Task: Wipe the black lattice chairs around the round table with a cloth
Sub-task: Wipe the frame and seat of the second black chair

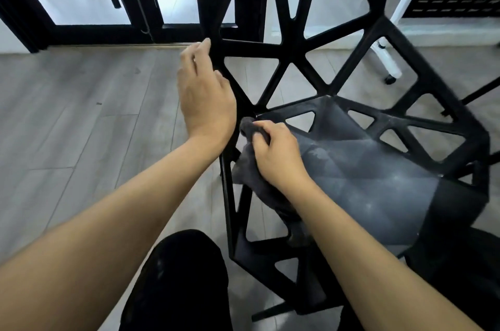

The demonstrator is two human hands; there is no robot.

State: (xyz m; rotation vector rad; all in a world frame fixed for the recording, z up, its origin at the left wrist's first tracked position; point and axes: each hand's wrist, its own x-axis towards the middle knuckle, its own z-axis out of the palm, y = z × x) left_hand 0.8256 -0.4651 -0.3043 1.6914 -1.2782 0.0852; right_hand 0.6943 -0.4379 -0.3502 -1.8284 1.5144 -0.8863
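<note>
A black lattice chair (359, 168) stands in front of me, its open-strut back rising toward the top and its dusty seat at centre right. My left hand (204, 92) grips the left edge of the chair back, fingers wrapped around a strut. My right hand (276, 152) holds a dark grey cloth (251, 168) bunched in its fingers and presses it on the seat's rear left corner, where the seat meets the back. The rest of the cloth hangs down over the seat's left edge.
Grey wood-look floor (81, 119) spreads to the left. Black-framed glass doors (89, 25) run along the back. A white wheeled rack (389, 62) with black slatted shelves stands at the upper right. My dark trouser leg (181, 284) shows at the bottom.
</note>
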